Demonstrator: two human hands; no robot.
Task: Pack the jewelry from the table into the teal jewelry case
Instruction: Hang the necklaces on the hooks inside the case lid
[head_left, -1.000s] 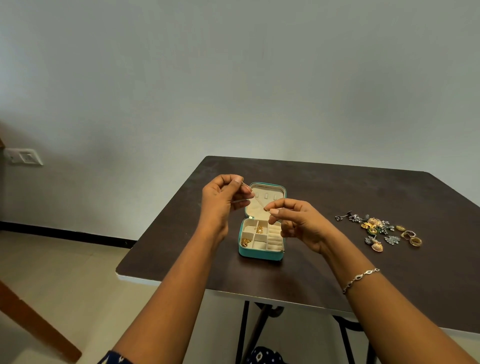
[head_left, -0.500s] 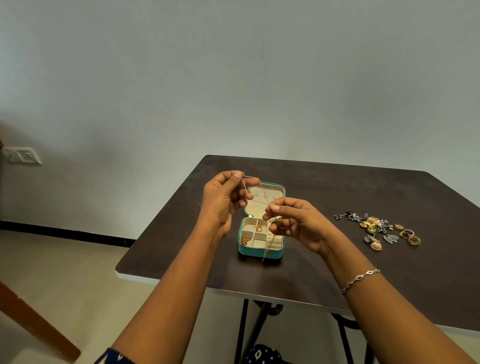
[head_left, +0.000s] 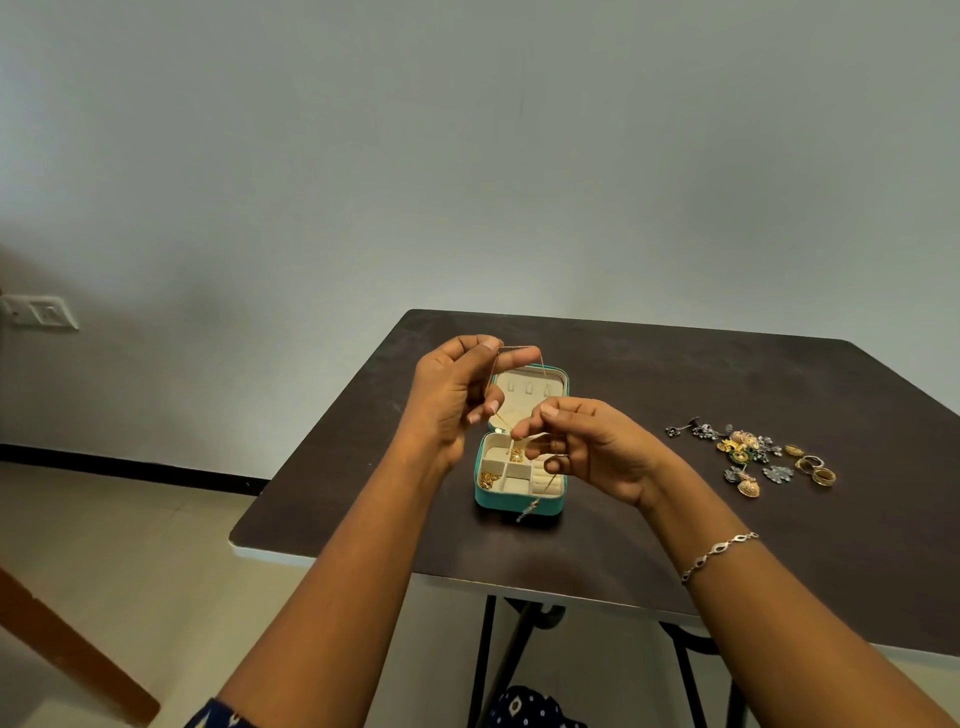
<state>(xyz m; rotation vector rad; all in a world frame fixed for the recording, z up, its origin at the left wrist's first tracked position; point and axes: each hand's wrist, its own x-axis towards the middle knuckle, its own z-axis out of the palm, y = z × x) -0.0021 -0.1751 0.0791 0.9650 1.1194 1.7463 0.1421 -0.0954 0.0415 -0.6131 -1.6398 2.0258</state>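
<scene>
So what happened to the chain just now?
The chain got drawn out longer: it now loops over a finger of the left hand and runs down through the right hand, its end dangling before the teal case. Both hands kept pinching it. The case and jewelry pile stayed put.

Dark table (head_left: 675, 374) before pale wall (head_left: 467, 156); beige floor (head_left: 104, 545); white socket (head_left: 39, 310).
</scene>
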